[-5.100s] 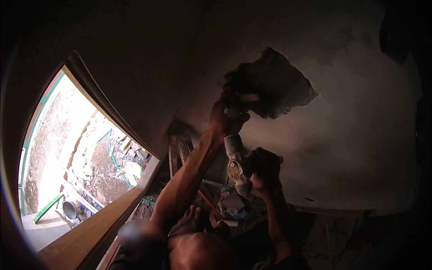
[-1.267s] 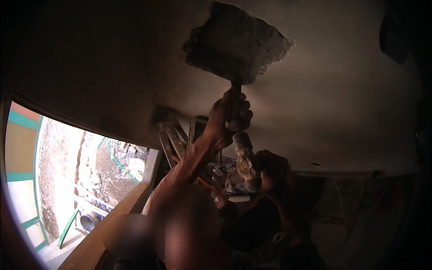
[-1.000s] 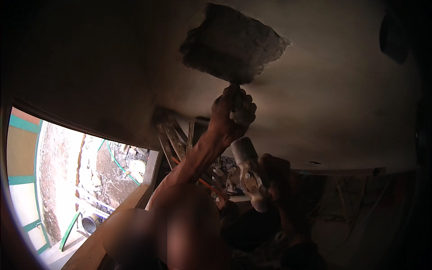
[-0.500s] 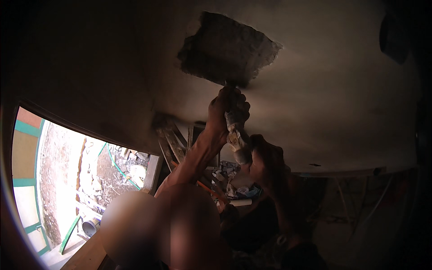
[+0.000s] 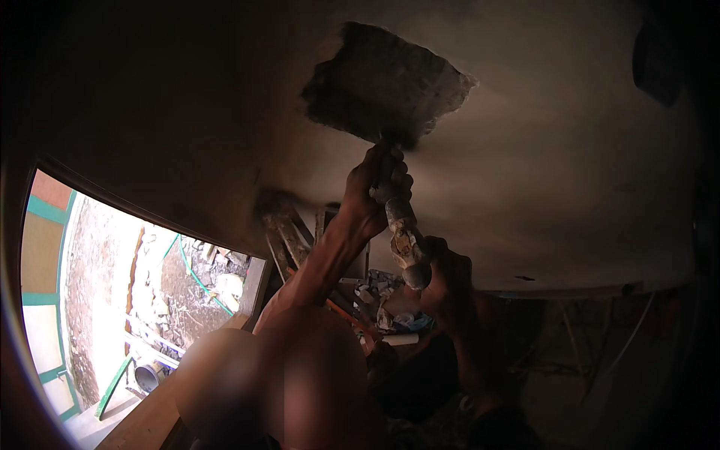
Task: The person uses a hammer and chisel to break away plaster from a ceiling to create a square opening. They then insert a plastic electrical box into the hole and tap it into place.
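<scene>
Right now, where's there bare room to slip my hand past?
Along the smooth pale surface, between the rough dark patch and the dark shape at far right. It's crowded around the left hand, hammer and right hand, and in the rubble below them.

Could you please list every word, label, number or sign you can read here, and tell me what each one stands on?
No readable text shows anywhere in this view.
The hammer in the right hand shows no lettering that I can make out.
Any marks on the rubble or the grey pipe outside would be too small to read.
</scene>
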The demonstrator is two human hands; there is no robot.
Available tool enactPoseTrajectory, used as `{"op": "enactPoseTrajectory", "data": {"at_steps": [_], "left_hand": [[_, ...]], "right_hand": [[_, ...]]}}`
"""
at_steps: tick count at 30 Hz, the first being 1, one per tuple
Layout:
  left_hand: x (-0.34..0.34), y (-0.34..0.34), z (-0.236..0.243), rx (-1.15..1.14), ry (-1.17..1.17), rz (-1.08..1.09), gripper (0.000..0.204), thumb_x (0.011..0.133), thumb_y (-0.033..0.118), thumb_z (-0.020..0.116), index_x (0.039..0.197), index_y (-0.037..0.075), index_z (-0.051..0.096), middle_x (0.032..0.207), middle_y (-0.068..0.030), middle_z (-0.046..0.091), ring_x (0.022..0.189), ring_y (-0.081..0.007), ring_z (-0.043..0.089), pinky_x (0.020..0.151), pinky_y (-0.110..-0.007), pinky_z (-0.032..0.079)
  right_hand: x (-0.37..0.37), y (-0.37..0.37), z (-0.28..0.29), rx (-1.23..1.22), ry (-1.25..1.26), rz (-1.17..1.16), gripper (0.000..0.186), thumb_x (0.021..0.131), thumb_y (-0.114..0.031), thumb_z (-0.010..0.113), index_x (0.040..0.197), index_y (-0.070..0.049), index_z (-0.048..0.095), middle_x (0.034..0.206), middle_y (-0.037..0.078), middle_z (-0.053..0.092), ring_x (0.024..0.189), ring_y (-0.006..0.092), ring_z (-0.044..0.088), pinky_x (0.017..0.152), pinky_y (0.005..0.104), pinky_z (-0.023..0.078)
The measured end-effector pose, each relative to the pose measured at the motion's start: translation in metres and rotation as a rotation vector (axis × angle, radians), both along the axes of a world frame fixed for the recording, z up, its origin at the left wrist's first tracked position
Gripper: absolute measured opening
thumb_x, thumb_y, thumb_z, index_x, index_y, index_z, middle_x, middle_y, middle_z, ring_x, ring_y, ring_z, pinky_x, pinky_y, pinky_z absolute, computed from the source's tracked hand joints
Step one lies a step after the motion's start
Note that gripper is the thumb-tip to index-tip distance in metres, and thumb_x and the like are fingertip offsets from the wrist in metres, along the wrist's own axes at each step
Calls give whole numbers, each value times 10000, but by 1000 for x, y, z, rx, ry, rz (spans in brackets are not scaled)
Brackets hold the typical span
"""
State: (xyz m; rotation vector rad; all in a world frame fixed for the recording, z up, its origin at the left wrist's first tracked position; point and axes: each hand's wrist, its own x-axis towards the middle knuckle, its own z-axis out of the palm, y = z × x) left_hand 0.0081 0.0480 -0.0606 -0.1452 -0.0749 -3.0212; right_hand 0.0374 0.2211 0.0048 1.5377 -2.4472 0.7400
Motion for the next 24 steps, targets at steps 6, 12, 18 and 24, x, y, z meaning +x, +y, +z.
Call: {"op": "enactPoseTrajectory", "data": {"at_steps": [6,12,18,24], "left_hand": [[4,-10,3,-84,-152,-36,310,1007,360,496,945,64,564,675,-9,520,520,-114,496,434,-249,420],[-6,-20,-19,26,91,-107,335,1012,379,470,973,61,569,707,-8,528,559,-118,531,436,-249,444],[0,-5,7,78,-40,-53,284,1010,343,473,1005,69,548,726,-8,512,559,-119,514,441,-250,428],[7,-18,-2,-175,-59,103,238,989,253,518,1091,41,555,773,-24,535,564,-136,523,444,-264,434]], "right_hand": [[6,8,3,14,-2,48,349,674,-59,739,965,-19,550,789,126,600,646,296,639,543,395,510],[0,3,-13,31,-62,31,371,695,-90,707,1022,5,560,816,164,618,692,362,659,626,428,541],[3,-8,13,117,116,84,212,766,-113,681,877,-21,525,689,92,512,590,264,583,484,369,456],[2,-23,1,-13,164,138,236,762,-143,697,820,-48,489,673,72,487,570,243,567,481,363,448]]}}
